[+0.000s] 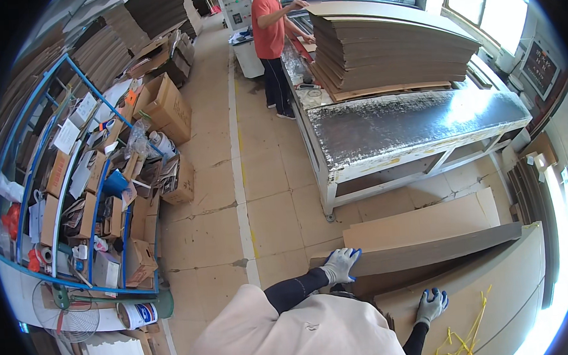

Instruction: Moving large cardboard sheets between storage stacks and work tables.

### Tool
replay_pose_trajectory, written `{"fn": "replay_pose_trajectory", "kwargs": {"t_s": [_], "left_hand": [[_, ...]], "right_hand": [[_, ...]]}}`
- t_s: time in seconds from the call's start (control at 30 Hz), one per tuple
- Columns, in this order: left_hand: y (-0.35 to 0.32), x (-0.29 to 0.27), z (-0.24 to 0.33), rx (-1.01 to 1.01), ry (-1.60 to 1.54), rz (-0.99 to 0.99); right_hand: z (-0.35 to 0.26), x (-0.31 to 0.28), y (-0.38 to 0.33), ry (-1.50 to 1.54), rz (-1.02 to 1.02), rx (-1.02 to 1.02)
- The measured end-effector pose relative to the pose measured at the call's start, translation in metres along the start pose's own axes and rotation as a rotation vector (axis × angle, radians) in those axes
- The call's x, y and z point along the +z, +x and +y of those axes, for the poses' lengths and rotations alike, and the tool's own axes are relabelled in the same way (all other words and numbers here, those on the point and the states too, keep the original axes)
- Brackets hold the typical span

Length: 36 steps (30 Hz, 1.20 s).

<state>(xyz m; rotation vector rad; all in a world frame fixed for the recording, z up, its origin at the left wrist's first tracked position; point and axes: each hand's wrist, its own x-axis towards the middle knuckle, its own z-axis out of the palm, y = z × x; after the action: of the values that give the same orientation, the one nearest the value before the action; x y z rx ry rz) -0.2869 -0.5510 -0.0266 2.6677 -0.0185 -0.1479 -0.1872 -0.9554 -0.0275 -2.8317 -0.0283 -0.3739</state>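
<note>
My left hand [341,266], in a grey glove with blue fingertips, clasps the left end of a thick stack of brown cardboard sheets [429,251]. Its fingers reach over the upper edge and its thumb lies on the lower side. The stack's long side faces me, and a dark gap shows beneath it. My right hand [431,306], gloved alike, is over a large cardboard sheet [496,295] at the lower right, its fingers apart and slightly bent. I cannot tell whether it touches the sheet. Loose yellow straps [465,341] lie near it.
Ahead stands a metal-topped table [416,116] carrying a tall cardboard pile [393,49]. A person in a red shirt [269,24] stands at its left side, hands at the pile. A blue rack [92,200] of boxes, a fan [66,311] and a white bucket [137,315] are left.
</note>
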Motion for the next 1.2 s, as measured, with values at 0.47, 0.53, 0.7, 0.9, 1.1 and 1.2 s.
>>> {"fn": "replay_pose_trajectory", "kwargs": {"t_s": [0.47, 0.53, 0.7, 0.9, 1.1, 1.2], "left_hand": [[-0.001, 0.003, -0.001, 0.009, 0.022, 0.039], [-0.001, 0.003, -0.001, 0.007, 0.027, 0.035], [0.0, 0.002, 0.001, 0.016, 0.023, 0.035], [-0.002, 0.006, -0.002, 0.02, 0.024, 0.047], [-0.001, 0.008, -0.002, 0.005, 0.05, 0.033], [0.0, 0.002, 0.001, 0.01, 0.073, 0.034]], "right_hand": [[-0.013, -0.009, 0.0, 0.005, -0.013, 0.041], [-0.01, -0.007, 0.0, 0.004, -0.004, 0.035], [-0.002, -0.002, -0.001, 0.005, 0.018, 0.006], [-0.002, 0.0, -0.002, 0.002, 0.02, -0.004], [-0.005, -0.001, -0.004, 0.005, 0.014, 0.032], [-0.007, 0.0, -0.004, 0.018, 0.046, 0.043]]}}
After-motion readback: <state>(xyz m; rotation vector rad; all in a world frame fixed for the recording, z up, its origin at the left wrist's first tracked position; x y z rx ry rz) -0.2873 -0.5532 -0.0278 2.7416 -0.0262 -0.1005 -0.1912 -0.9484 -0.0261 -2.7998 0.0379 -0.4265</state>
